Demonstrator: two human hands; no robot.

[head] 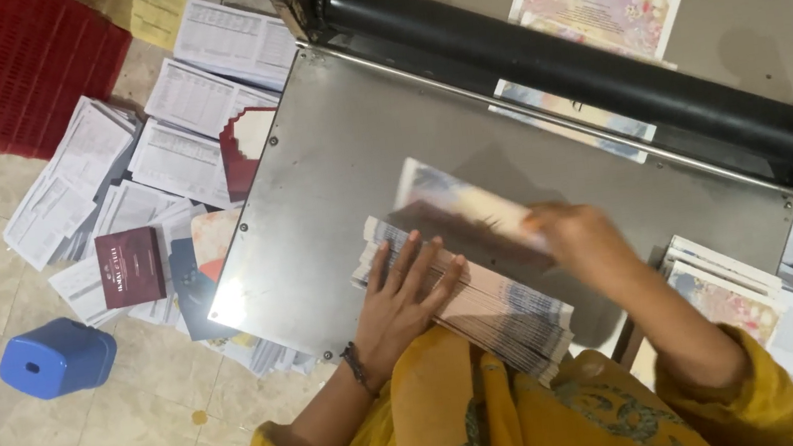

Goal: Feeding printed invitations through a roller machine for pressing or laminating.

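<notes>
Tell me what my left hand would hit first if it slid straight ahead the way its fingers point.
Past the card stack under your left hand, probably bare metal plate, then the black roller; depth is unclear.

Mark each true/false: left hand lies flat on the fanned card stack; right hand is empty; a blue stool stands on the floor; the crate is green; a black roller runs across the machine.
1. Left hand lies flat on the fanned card stack: true.
2. Right hand is empty: false, it holds a blurred printed card.
3. Blue stool stands on the floor: true.
4. Crate is green: false, it is red.
5. Black roller runs across the machine: true.
</notes>
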